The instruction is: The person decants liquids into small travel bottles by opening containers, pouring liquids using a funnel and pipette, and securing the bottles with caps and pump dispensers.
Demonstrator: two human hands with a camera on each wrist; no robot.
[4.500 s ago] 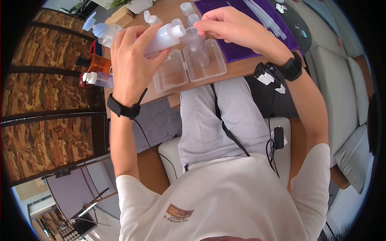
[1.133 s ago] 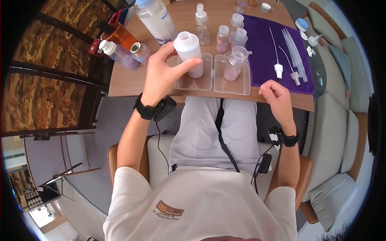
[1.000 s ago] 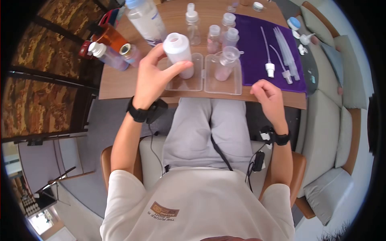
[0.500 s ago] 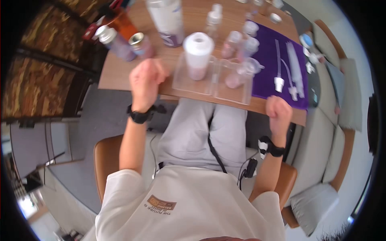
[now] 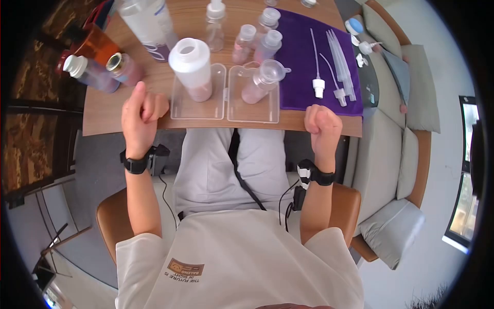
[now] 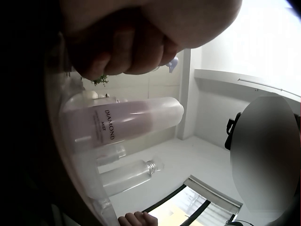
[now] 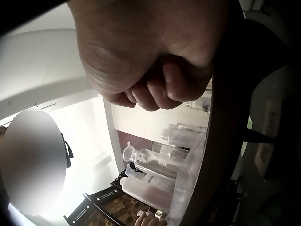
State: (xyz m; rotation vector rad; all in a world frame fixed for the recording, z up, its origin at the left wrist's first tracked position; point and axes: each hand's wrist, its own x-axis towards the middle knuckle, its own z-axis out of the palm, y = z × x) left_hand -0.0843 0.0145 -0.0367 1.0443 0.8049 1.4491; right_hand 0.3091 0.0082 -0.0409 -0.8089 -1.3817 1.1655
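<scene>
An uncapped translucent white bottle (image 5: 190,64) stands upright in the left half of an opened clear plastic box (image 5: 198,116); pinkish liquid shows low in it. Its label reads "DIAMOND MIST" in the left wrist view. In the box's right half stands a small bottle (image 5: 252,94) with a clear funnel (image 5: 271,71) in its mouth. My left hand (image 5: 141,118), fingers curled and thumb raised, is at the table's front edge left of the box, holding nothing. Beyond the box's right side my right hand (image 5: 323,129) is curled into a fist before the purple cloth, also holding nothing.
Two sprayer heads (image 5: 319,88) and several clear tubes (image 5: 340,64) lie on the purple cloth (image 5: 298,56). Small capped bottles (image 5: 243,45) stand behind the box. A large bottle (image 5: 149,31), an amber bottle (image 5: 98,45) and a gold-rimmed bottle (image 5: 126,70) stand at left.
The left hand held the white bottle tilted at the funnel, then set it upright in the box, let go and drew back left. The right hand came from the funnel to the table edge.
</scene>
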